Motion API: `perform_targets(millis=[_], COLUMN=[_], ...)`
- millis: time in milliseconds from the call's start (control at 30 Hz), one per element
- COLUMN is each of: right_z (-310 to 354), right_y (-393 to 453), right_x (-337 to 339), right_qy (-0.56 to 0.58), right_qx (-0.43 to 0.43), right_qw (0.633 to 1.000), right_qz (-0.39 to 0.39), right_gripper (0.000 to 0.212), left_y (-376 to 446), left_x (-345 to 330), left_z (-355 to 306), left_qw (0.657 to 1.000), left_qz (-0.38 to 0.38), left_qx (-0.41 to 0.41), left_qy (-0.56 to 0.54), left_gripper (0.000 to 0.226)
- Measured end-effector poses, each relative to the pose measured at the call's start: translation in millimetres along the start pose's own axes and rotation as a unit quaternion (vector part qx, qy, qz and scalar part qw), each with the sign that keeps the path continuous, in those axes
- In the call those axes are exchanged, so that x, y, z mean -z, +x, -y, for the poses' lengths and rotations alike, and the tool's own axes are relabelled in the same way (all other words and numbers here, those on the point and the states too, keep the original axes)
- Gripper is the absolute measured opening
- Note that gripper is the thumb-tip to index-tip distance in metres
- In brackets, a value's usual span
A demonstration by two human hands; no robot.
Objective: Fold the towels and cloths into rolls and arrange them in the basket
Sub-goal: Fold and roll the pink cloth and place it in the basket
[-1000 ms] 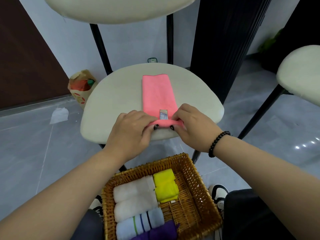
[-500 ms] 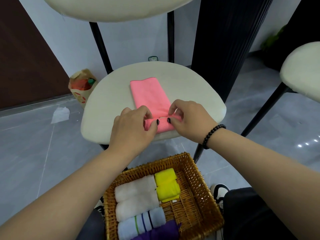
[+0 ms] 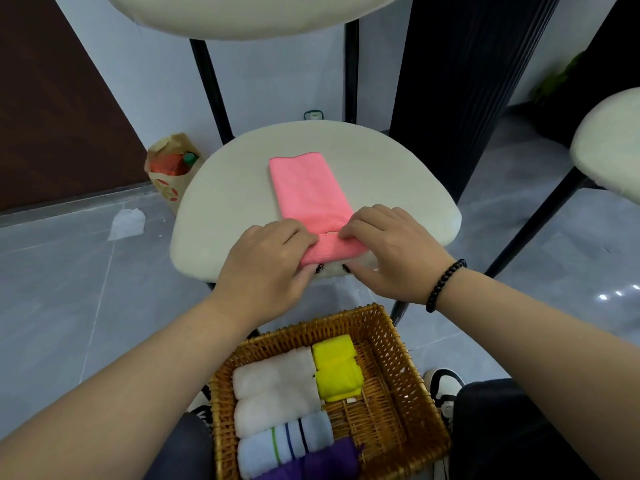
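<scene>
Both hands curl round the near end of a pink cloth (image 3: 308,188) on the chair seat (image 3: 225,209): left hand (image 3: 270,268) and right hand (image 3: 388,251) pinch the started roll, apparently to keep it tight. The basket (image 3: 398,375) waits nearer, holding finished rolls.

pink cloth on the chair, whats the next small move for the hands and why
Probably roll the near end forward another turn. Both hands, left and right, grip a short rolled section of the pink cloth at the front edge of the chair seat, while most of its length lies flat and unrolled beyond the fingers.
</scene>
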State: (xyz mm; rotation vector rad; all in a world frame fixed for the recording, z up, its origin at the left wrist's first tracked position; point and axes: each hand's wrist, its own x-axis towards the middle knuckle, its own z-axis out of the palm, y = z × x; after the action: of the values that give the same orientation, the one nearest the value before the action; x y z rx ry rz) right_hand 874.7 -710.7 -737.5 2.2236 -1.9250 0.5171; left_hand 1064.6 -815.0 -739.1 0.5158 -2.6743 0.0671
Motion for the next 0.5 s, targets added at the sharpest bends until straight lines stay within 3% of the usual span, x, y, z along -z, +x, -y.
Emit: perform_targets(millis=[133,267,500], right_z=[-1.7,2.6,7.4], right_y=[1.9,6.8,17.4], right_x=[-4.4,-3.9,-9.3], right_qy=[0.033,0.049,0.116], right_qx=[-0.013,-0.021,-0.078], right_qw=[0.999,0.998,0.99], right_qz=[-0.014,-0.017,0.003], right_gripper=[0.025,0.025,0.044], left_y=[-1.5,-2.5,-1.8], left_x=[1.3,1.8,-1.3], left_z=[-1.9,-2.3,3.3], left_qw=[1.0,0.995,0.975], left_qz=[-0.029,-0.047,-0.038], left_qx=[0.002,0.057,0.154], left_qy=[-0.008,-0.064,-0.155], left_gripper=[0.026,0.026,0.02])
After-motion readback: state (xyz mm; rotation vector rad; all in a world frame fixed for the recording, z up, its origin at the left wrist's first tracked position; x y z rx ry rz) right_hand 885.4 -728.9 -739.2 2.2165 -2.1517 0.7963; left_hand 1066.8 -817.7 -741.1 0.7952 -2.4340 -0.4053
